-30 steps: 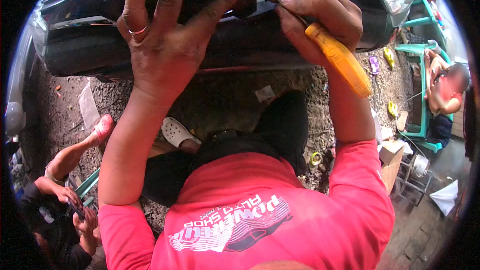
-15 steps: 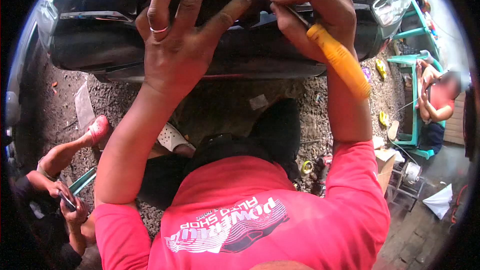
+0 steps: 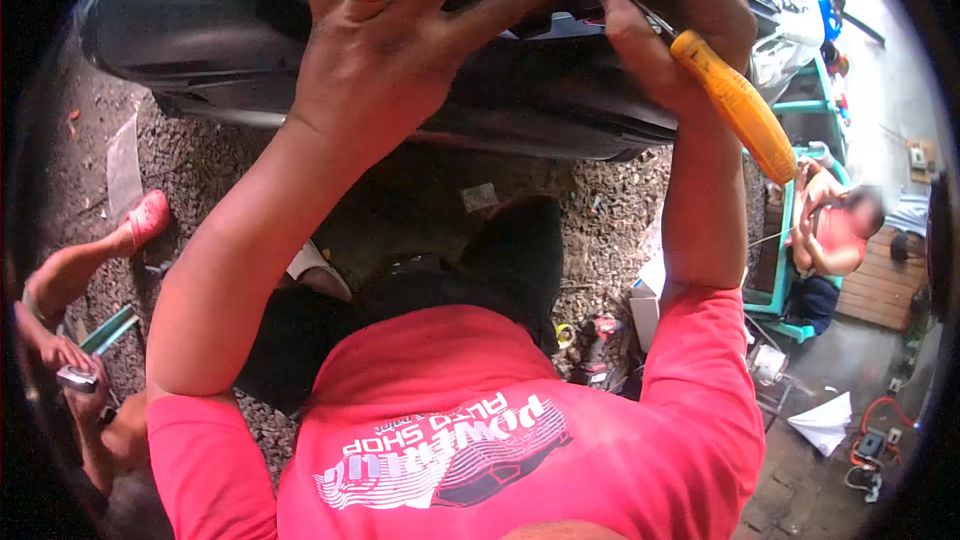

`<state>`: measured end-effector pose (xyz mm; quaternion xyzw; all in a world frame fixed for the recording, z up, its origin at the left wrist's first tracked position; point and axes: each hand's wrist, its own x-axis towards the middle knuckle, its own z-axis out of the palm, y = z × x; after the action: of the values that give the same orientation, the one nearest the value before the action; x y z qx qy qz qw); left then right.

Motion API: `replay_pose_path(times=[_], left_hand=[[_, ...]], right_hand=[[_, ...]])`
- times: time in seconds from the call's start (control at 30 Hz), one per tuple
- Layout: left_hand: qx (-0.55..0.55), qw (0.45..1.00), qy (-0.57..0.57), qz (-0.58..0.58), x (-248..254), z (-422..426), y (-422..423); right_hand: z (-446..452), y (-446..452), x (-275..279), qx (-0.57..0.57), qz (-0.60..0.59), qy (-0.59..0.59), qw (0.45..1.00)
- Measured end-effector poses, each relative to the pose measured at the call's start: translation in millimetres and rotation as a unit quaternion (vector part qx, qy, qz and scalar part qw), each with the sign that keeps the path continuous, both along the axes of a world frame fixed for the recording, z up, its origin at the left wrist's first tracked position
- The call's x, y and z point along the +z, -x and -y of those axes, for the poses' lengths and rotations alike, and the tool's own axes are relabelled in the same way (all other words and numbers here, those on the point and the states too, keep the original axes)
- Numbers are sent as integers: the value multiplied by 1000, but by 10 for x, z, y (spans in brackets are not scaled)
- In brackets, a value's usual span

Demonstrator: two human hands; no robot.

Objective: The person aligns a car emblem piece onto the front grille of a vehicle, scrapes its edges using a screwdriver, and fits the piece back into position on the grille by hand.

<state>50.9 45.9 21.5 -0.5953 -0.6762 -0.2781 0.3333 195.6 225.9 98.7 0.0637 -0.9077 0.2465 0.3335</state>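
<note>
A yellow-handled screwdriver (image 3: 735,105) is in my right hand (image 3: 685,15), its shaft pinched between thumb and fingers and its metal tip pointing up and left. The tip is close to a dark part of the black car bumper (image 3: 540,90). My left hand (image 3: 390,35), with a ring on one finger, lies on that dark part with its fingers spread. The ends of several of its fingers are cut off by the top edge of the view.
At the lower left, a person's hands (image 3: 80,370) hold a phone. Another person (image 3: 835,230) sits by a green frame (image 3: 770,280) at the right. A power tool (image 3: 603,345) and a tape roll (image 3: 565,336) lie on the gravel (image 3: 610,220).
The view has turned, so the bumper sits tilted and both hands appear further right. The screwdriver stays in my right hand, and my left hand remains spread on the dark part.
</note>
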Motion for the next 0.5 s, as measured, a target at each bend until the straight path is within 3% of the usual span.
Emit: replay_pose_path(times=[0.1, 0.23, 0.33, 0.5], left_hand=[[19, 1000, -15, -12, -131, -53, 14], [54, 997, 54, -18, -31, 50, -65], [60, 998, 32, -5, -33, -2, -104], [84, 996, -3, -4, -54, -55, -130]], right_hand=[[-120, 55, 0, 50, -8, 17, 999], [-128, 20, -9, 66, 0, 44, 997], [-121, 44, -26, 37, -44, -133, 989], [-9, 96, -186, 38, -104, -113, 987]])
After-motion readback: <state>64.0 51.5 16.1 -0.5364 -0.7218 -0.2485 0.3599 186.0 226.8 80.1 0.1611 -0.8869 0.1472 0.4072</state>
